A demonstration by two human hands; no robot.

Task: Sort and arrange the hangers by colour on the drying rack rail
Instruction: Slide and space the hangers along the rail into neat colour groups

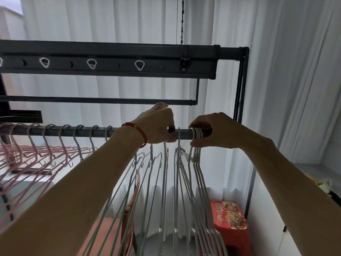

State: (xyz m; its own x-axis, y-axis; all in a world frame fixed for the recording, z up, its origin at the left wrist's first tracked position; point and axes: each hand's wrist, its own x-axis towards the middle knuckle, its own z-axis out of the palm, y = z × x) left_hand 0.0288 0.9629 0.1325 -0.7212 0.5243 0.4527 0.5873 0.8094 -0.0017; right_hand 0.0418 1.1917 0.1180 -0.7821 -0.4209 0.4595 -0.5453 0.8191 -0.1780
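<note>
Left hand (158, 124) clamped on rail (55, 131); right hand (212, 130) pinching bunched grey hanger hooks (197, 133). One grey hanger (178, 145) between hands. Rail horizontal; hangers hanging downward, pink hangers (36, 150) far left.
</note>
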